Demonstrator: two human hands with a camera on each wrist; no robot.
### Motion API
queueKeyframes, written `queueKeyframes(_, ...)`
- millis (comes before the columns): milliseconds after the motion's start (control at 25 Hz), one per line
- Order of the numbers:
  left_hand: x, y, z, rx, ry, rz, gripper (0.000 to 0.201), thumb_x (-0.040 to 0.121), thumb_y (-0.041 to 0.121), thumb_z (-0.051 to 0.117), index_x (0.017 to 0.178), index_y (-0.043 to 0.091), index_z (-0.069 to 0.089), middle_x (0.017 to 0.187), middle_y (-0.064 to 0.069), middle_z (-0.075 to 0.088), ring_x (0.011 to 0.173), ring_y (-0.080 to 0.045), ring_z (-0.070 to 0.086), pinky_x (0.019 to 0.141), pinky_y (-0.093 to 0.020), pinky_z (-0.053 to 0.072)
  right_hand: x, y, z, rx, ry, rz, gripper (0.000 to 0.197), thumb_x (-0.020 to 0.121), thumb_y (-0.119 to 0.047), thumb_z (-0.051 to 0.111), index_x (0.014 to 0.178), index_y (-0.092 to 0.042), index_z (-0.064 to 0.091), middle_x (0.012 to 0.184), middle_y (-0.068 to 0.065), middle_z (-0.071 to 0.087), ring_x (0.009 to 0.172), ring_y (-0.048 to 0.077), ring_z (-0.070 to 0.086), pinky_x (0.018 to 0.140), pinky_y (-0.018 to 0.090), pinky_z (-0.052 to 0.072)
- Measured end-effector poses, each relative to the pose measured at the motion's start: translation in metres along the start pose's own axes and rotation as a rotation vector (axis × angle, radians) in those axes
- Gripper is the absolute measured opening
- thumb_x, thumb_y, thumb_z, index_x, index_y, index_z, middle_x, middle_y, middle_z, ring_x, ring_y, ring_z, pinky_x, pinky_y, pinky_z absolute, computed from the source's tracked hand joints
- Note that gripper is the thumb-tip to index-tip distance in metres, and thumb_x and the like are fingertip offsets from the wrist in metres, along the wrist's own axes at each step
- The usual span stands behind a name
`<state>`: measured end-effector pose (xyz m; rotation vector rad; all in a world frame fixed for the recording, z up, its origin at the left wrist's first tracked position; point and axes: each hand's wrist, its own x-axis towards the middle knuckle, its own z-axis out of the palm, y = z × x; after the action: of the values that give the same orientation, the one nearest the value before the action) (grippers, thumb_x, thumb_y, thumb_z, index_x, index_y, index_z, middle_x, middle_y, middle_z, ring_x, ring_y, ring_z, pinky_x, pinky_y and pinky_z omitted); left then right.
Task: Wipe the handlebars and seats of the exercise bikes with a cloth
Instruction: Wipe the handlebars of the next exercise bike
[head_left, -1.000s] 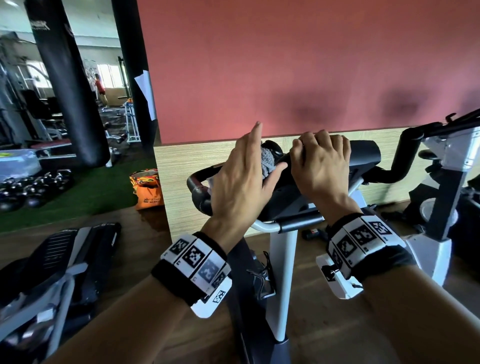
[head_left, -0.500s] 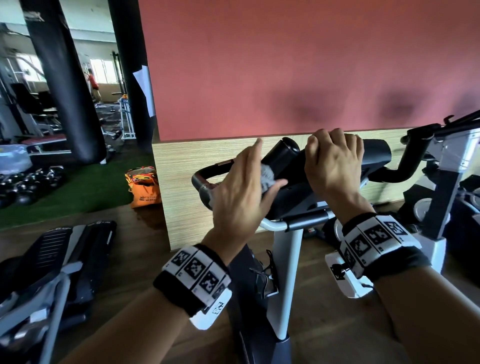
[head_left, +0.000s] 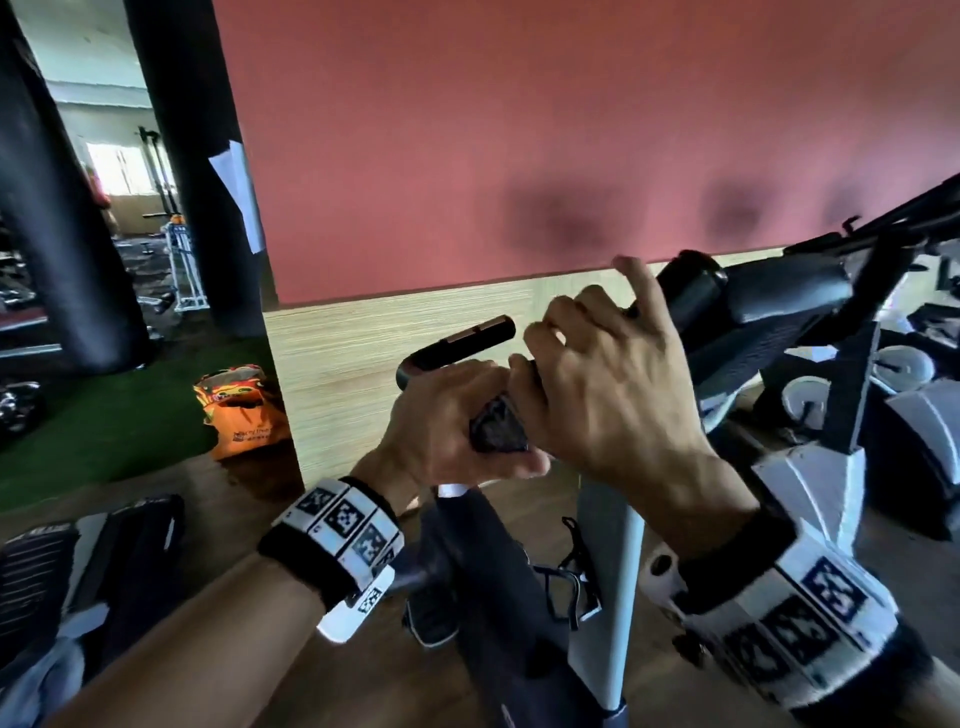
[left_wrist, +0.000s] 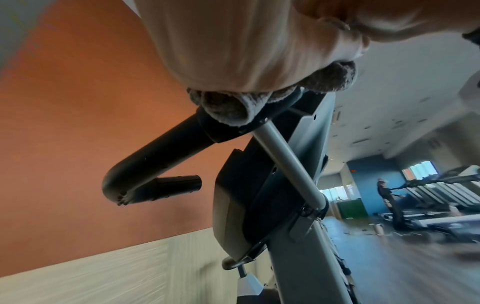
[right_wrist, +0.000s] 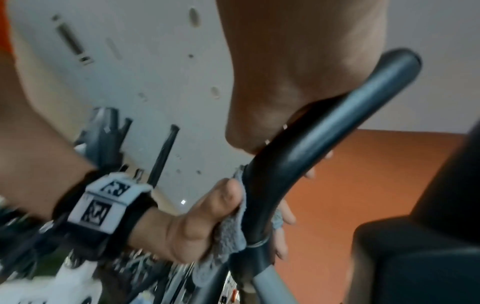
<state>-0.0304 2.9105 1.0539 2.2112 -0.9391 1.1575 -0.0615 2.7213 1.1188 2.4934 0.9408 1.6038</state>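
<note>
The near exercise bike's black handlebar (head_left: 457, 340) curves up in front of the red wall. My left hand (head_left: 447, 415) grips a grey cloth (right_wrist: 231, 232) wrapped round the lower part of the handlebar (right_wrist: 324, 127), thumb on one side and fingers on the other. In the left wrist view the cloth (left_wrist: 228, 111) bulges out under my palm onto the bar (left_wrist: 155, 162). Just above it my right hand (head_left: 597, 395) curls over the same bar, its index finger sticking up. The right palm (right_wrist: 285, 72) presses on the tube. No seat is in view.
The bike's dark console (head_left: 769, 322) sits right of my hands, above the white post (head_left: 608, 597). A second bike (head_left: 831, 493) stands close on the right. An orange bag (head_left: 244, 410), a punching bag (head_left: 57, 234) and a treadmill (head_left: 78, 571) are to the left.
My left hand went from lying flat with the cloth to gripping it round the bar lower down. My right hand slid left along the bar until it met the left hand.
</note>
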Motion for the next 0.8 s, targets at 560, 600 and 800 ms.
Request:
queueKeyframes(560, -0.011, -0.031, 0.027, -0.011, 0.351, 0.22, 0.047, 0.097, 0.056, 0.043, 0.088, 0.015, 0.065, 0.065, 0.006, 0.058, 0.056, -0.019, 0.054, 0.053, -0.035, 0.046, -0.026, -0.023, 0.032, -0.253, 0.2, 0.037, 0.049, 0.101, -0.03, 0.039, 0.064, -0.007, 0.061, 0.068, -0.003, 0.057, 0.086, 0.026, 0.044, 0.11, 0.047, 0.03)
queueKeyframes(600, -0.012, -0.033, 0.03, 0.018, 0.379, 0.263, 0.051, 0.097, 0.061, 0.042, 0.09, 0.016, 0.064, 0.065, 0.007, 0.056, 0.055, -0.018, 0.052, 0.052, -0.034, 0.046, -0.026, -0.023, 0.036, -0.236, 0.224, 0.053, 0.049, 0.101, -0.03, 0.039, 0.062, -0.007, 0.058, 0.064, -0.007, 0.05, 0.087, 0.023, 0.04, 0.11, 0.045, 0.028)
queueKeyframes(800, -0.027, -0.084, 0.053, 0.253, 0.628, 0.526, 0.066, 0.097, 0.066, 0.051, 0.13, 0.01, 0.062, 0.113, -0.001, 0.069, 0.1, -0.017, 0.064, 0.077, -0.03, 0.055, -0.024, -0.026, 0.047, -0.219, 0.283, 0.084, 0.046, 0.097, -0.035, 0.032, 0.056, -0.015, 0.037, 0.061, -0.011, 0.041, 0.086, 0.024, 0.039, 0.105, 0.039, 0.028)
